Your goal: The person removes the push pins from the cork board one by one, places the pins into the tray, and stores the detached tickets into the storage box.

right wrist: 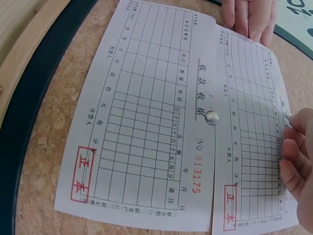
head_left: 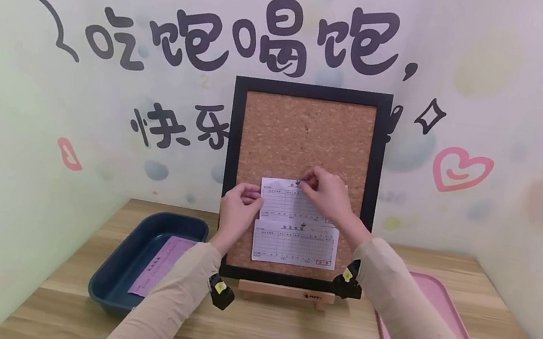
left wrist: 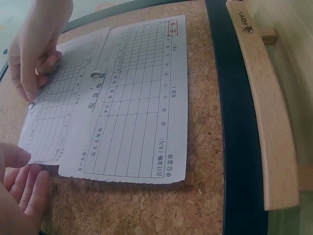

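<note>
Upper receipt [head_left: 277, 199] likely light, easily creased; edges suit holding; left hand [head_left: 239, 207] pinches left edge; right hand [head_left: 328, 195] pinches pin [left wrist: 31, 105].

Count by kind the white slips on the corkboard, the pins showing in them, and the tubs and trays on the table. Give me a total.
White slips: 2
Pins: 2
Blue tub: 1
Pink tray: 1
Total: 6

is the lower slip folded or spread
Spread: the lower slip is open on the cork, its whole printed grid showing.
</note>
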{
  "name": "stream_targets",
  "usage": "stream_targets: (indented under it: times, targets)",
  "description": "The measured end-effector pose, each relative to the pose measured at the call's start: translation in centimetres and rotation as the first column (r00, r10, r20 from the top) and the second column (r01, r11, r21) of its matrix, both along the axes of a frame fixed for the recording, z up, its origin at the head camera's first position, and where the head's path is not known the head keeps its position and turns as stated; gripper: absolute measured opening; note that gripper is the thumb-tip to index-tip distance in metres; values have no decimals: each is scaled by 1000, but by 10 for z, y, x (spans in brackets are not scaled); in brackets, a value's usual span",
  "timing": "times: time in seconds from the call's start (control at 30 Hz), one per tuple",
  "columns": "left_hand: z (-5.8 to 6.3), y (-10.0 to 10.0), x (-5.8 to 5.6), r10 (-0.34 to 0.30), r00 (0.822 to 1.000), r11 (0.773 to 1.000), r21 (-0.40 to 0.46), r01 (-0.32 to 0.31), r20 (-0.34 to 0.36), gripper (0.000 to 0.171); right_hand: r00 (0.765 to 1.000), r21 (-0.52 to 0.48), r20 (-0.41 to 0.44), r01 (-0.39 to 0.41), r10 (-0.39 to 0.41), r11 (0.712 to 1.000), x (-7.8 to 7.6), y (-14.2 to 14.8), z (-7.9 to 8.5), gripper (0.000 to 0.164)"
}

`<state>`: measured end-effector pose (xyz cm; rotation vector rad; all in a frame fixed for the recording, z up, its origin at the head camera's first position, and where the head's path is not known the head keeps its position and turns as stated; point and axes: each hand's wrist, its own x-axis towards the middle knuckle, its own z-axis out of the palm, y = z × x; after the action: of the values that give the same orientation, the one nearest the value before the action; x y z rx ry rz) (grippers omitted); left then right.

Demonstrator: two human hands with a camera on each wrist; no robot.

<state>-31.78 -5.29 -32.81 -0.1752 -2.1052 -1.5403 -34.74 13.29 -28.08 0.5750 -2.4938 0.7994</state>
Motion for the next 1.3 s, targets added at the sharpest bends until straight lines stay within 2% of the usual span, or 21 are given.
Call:
stream_targets:
  times: [0.2, 0.5, 0.83, 1.3]
  targets:
    - [-4, 0, -2, -12, 1000, 1000, -16, 12, 28, 16, 999, 15, -39, 19, -19, 1000, 3, -6, -1, 9]
    - [-5, 1, 0, -30, 999, 999, -27, 31, 30, 18, 996, 35, -44, 79, -78, 996, 5, -11, -1, 10]
    - [-4, 1, 1, -35, 999, 999, -22, 35, 36, 18, 997, 21, -23, 75, -74, 997, 3, -12, -2, 8]
    - [-4, 1, 0, -29, 999, 999, -14, 30, 44, 17, 996, 44, -45, 81, -79, 996, 1, -12, -4, 7]
